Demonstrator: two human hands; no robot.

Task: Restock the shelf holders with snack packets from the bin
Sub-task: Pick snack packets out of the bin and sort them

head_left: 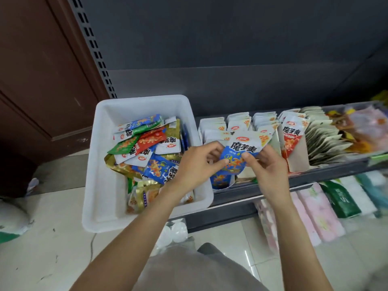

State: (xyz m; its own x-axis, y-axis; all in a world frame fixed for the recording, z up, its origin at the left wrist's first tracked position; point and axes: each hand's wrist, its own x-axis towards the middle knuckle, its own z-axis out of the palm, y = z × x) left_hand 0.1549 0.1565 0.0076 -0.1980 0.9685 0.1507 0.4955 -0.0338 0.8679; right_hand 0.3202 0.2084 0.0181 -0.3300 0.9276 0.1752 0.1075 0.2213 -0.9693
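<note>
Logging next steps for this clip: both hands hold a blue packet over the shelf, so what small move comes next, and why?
Probably lower the blue packet into the holder below it, which already shows a matching blue packet; left hand and right hand pinch it just above.

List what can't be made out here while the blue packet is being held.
- Bin bottom: head view, covered by heaped packets.
- Blue packet lower print: covered by the left hand and right hand.
- Holder below the hands: mostly hidden by hands and packet, so its fill is unclear.
- Shelf's right end: blurred and cut off by the frame edge.
- Lower shelf packs: blurred, labels unreadable.
</note>
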